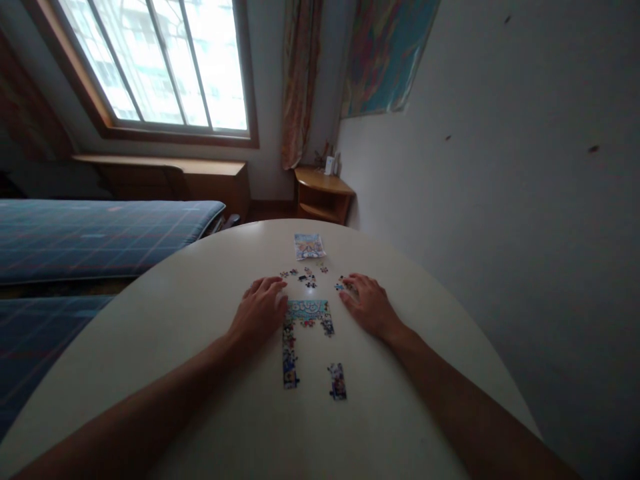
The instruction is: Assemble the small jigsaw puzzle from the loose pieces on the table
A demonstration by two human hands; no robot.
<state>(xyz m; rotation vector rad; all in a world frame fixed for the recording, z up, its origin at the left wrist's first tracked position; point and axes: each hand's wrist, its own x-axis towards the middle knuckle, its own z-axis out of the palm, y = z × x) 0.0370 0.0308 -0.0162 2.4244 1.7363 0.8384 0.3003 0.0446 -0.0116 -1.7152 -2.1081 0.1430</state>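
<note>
Item 1. Left hand [260, 310]: palm down on the table [200, 313]. Fingers [273, 287] are laid out flat and loosely together, gripping nothing. Their inner edge lies against the upper left corner of the part-built jigsaw [306, 311].

Item 2. Right hand [369, 305]: palm down, fingers [353, 284] stretched flat and slightly spread, clasping nothing that shows. The tips reach a small cluster of pieces [342, 285]; whether one is pinned under them cannot be told.

Item 3. Part-built jigsaw: flat on the table between the two sets of fingers. A top band runs from the left fingers toward the right ones, and a narrow left column runs back from it toward the person.

Item 4. Detached jigsaw block [337, 381]: a short upright strip nearer the person than either hand, apart from the column, behind the right fingers.

Item 5. Loose pieces [305, 275]: scattered just beyond the fingertips, between the two hands.

Item 6. Picture card [309, 245]: flat, farther out than the loose pieces, well ahead of both sets of fingers.

Item 7. Surroundings: a bed [95, 233] with a blue checked cover beyond the left fingers; a window [165, 63] and a curtain [299, 80] far ahead; a wooden corner shelf [323, 193] ahead of the right fingers; a poster [387, 53] on the wall above it.
</note>
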